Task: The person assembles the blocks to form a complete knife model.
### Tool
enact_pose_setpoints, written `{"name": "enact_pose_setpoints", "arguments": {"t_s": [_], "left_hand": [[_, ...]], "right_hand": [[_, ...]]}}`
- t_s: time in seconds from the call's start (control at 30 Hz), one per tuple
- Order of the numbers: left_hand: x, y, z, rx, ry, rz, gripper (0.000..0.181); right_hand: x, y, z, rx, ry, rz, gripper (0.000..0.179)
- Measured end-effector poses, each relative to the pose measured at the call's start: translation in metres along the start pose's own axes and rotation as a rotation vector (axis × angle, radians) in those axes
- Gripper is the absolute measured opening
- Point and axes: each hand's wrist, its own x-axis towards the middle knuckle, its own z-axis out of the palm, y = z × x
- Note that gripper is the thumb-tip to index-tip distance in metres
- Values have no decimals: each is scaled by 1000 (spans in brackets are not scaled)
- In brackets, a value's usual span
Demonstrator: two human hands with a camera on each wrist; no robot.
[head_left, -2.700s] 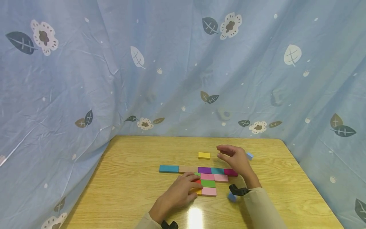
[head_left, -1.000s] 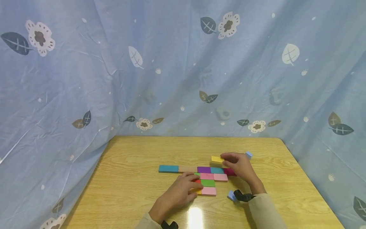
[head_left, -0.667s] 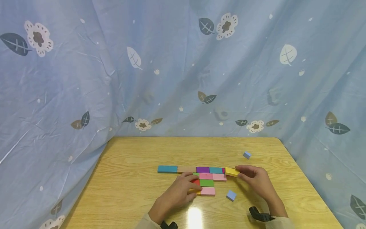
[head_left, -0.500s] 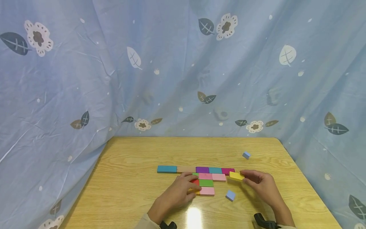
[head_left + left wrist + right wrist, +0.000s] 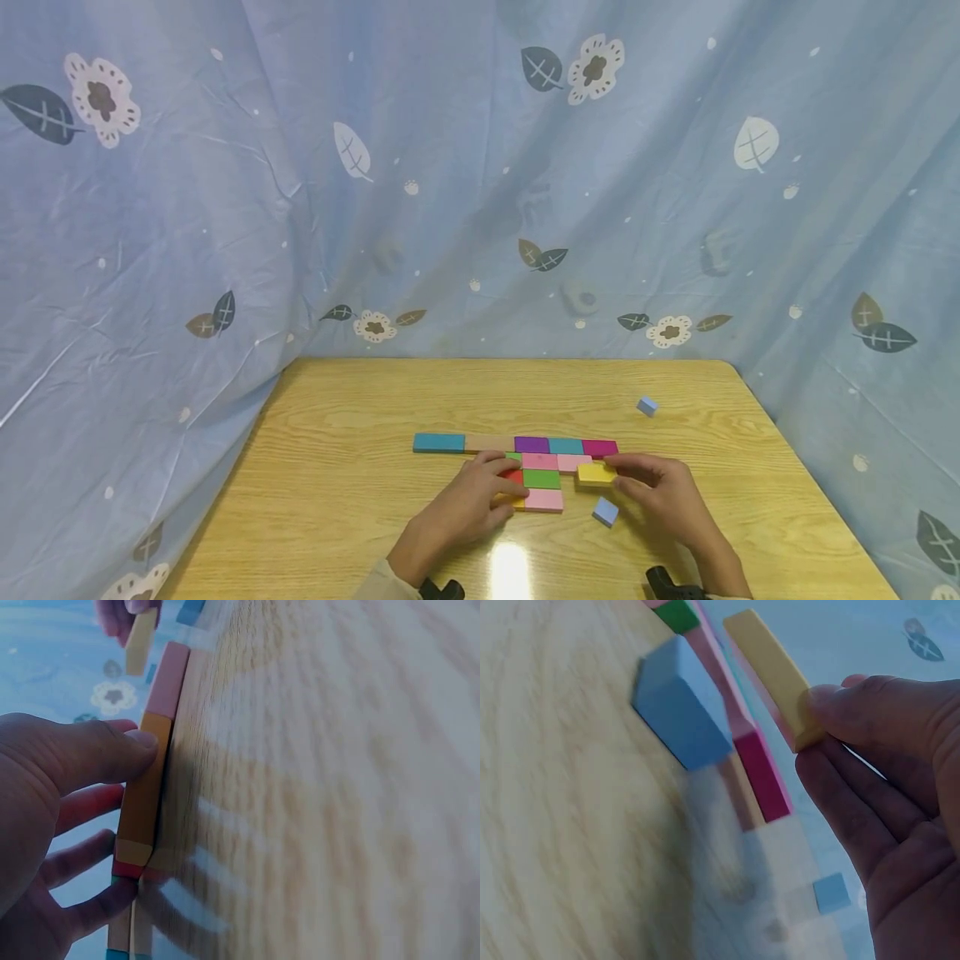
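Note:
My right hand (image 5: 667, 496) pinches the right end of a yellow block (image 5: 595, 475) between thumb and fingers. In the right wrist view the yellow block (image 5: 772, 671) is held up off the table, near the right end of the pink blocks. My left hand (image 5: 467, 504) rests over the left part of the laid-out blocks, fingers spread. Its thumb touches the side of an orange block (image 5: 144, 795) in the left wrist view. Beside it in the head view are a pink block (image 5: 543, 500), a green block (image 5: 542, 479) and a partly covered red block (image 5: 514, 477).
A long back row runs from a blue block (image 5: 438, 443) through tan, purple (image 5: 532, 445) and teal to a magenta block (image 5: 600, 448). Two loose light-blue blocks lie at the right, one near (image 5: 605, 512) and one farther back (image 5: 647, 406). A patterned curtain (image 5: 480, 167) hangs behind the table.
My right hand took hold of the yellow block behind the back row and carried it right and then nearer, over the pink row's right end. My left hand stayed in place.

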Motion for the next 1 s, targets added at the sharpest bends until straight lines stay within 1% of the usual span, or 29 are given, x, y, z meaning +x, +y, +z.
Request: {"name": "enact_pose_setpoints", "arguments": {"t_s": [0.1, 0.23, 0.37, 0.47, 0.7, 0.83, 1.0], "left_hand": [[0, 0, 0, 7, -4, -2, 32], [-1, 0, 1, 16, -4, -8, 32], [-1, -1, 1, 14, 1, -5, 32], [-1, 0, 1, 19, 8, 1, 31], [-2, 2, -1, 20, 12, -1, 29], [-2, 1, -2, 15, 7, -8, 29], [-1, 1, -1, 17, 3, -13, 30]], "right_hand": [[2, -4, 6, 1, -11, -2, 26], [5, -7, 13, -12, -24, 22, 25], [7, -7, 20, -30, -36, 6, 26], [8, -6, 23, -59, -52, -3, 28], [11, -5, 26, -140, -80, 14, 29], [11, -5, 28, -179, -71, -18, 31], [12, -4, 32, -257, -37, -92, 33]]}}
